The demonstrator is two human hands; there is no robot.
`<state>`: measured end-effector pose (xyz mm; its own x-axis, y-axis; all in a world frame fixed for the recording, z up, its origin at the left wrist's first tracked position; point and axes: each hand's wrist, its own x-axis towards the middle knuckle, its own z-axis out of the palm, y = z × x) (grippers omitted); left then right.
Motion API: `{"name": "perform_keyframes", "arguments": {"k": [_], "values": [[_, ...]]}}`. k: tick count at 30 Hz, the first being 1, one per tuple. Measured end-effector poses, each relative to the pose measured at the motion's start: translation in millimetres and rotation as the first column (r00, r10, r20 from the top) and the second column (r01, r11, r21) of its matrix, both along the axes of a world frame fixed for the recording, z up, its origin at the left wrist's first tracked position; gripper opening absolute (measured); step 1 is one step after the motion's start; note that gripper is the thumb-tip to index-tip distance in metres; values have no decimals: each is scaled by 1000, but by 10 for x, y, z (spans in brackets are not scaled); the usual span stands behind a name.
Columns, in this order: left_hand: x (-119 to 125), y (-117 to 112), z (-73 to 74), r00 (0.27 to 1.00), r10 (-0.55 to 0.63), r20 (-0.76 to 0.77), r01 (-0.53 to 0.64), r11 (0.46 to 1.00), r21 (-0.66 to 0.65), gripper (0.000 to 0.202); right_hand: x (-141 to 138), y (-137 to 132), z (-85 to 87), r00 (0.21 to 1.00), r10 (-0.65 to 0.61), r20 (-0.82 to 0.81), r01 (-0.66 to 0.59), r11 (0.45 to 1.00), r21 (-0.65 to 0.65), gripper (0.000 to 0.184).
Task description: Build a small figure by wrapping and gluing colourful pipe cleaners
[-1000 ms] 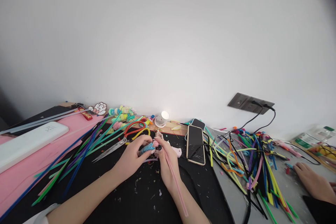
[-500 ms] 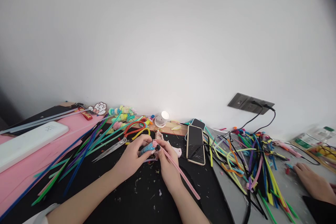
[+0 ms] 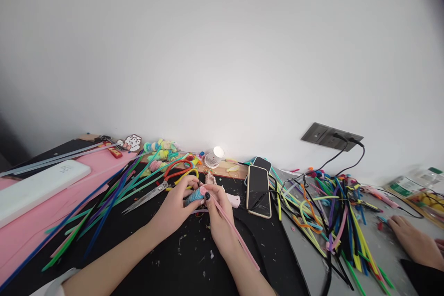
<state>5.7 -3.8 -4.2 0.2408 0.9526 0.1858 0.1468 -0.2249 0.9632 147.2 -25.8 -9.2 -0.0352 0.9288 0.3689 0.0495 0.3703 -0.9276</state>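
1. The blue coil (image 3: 194, 196), with a pink end (image 3: 203, 190) on its right, is held above the black mat (image 3: 183, 263), between both hands.
2. The left hand (image 3: 173, 206) curls its fingers and thumb around the coil, gripping it from the left.
3. The right hand (image 3: 221, 222) pinches at the pink end with thumb and fingers; exactly how the fingertips meet is too small to tell.
4. A pink stem (image 3: 239, 239) slants from the right hand's fingers toward the near right, across the wrist; whether it joins the pink end is hidden.
5. Just to the left lie scissors (image 3: 147, 196), blades pointing near left. A pale pink handle (image 3: 233, 200) shows just right of the right hand.
6. Beyond the hands, a white cup (image 3: 214, 157) stands by the wall (image 3: 222, 64). To the right lies a phone (image 3: 258, 192), a black cord across its screen.
7. Farther left, loose stems (image 3: 114, 203) reach over a pink sheet (image 3: 100, 159), where a white case (image 3: 45, 189) lies.
8. Farther right, many-coloured stems are heaped on the grey table (image 3: 308, 268); another person's hand (image 3: 412, 240) rests at the right edge, near a bottle (image 3: 405, 186).
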Motion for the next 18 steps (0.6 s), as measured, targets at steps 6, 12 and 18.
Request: {"name": "perform_keyframes", "arguments": {"k": [6,12,18], "values": [[-3,17,-25,1000,-7,11,8,998,-55,37,45,12,8,1000,3,21,-1,998,-58,30],[-5,48,-64,999,6,50,-2,998,-66,39,76,52,-79,999,17,38,-15,998,-54,33],[-27,72,-3,977,12,-215,4,997,77,21,60,37,-7,999,28,27,-26,998,-64,31]]}}
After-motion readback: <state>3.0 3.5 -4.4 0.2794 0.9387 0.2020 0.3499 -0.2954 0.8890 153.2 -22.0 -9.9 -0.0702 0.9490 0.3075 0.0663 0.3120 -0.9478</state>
